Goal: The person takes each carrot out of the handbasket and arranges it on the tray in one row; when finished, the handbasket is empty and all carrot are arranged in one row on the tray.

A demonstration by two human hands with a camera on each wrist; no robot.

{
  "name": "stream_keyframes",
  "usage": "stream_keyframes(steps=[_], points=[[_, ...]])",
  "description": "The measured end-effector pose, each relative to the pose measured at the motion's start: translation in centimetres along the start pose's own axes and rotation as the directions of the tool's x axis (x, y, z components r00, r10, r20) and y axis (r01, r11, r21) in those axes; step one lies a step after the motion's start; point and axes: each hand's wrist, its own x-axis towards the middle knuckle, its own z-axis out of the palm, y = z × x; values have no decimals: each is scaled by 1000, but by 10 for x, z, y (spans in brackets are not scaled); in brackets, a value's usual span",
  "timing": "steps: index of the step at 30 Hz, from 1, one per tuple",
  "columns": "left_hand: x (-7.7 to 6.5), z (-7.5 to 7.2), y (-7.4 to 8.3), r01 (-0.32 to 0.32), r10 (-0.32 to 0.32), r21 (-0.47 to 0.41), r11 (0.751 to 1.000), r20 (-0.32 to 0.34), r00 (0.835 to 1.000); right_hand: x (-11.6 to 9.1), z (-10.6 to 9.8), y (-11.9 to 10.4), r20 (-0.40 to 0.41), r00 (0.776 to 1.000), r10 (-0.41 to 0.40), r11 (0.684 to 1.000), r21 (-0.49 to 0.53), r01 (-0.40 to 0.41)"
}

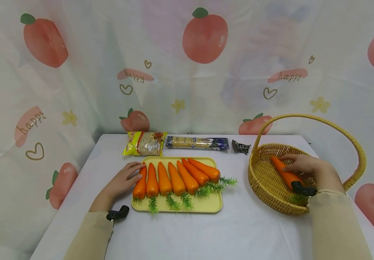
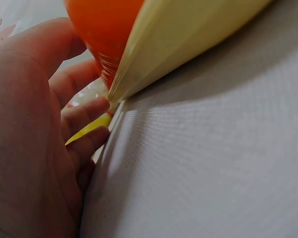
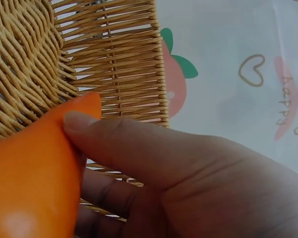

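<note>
My right hand (image 1: 308, 166) is inside the wicker basket (image 1: 265, 193) and grips an orange carrot (image 1: 286, 173). In the right wrist view the thumb presses on the narrow end of this carrot (image 3: 35, 168), with the other fingers partly hidden behind it. A yellow tray (image 1: 187, 207) carries several carrots with green leafy tops, laid side by side. At the tray's left edge, my left hand (image 1: 122, 182) has loosely bent fingers against the leftmost carrot (image 1: 140, 186). The left wrist view shows the thumb and fingertips close beside that carrot (image 2: 102, 29) and the tray rim.
Behind the tray lie a yellow-and-clear food bag (image 1: 146, 143), a long blue-ended packet (image 1: 196, 142) and a small dark packet (image 1: 240, 147). The basket's tall handle (image 1: 313, 116) arches above the right hand. A printed curtain (image 1: 200, 94) hangs behind the white table (image 1: 226, 234).
</note>
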Motion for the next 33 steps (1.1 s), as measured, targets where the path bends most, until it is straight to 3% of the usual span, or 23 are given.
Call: stream_keyframes(steps=[5, 13, 19, 24, 33], points=[[0, 0, 0, 3, -3, -1, 1000, -1, 1000, 3, 0, 2, 7, 999, -34, 999, 7, 34], [1, 0, 0, -5, 5, -3, 1000, -4, 1000, 4, -2, -1, 16, 996, -91, 991, 99, 88], [1, 0, 0, 2, -2, -2, 1000, -2, 1000, 1, -4, -8, -8, 988, -156, 968, 196, 154], [1, 0, 0, 13, -13, -5, 1000, 3, 1000, -2, -6, -13, -72, 985, -156, 952, 255, 169], [1, 0, 0, 13, -13, 1, 1000, 6, 1000, -13, -3, -26, -102, 976, -195, 909, 356, 219]])
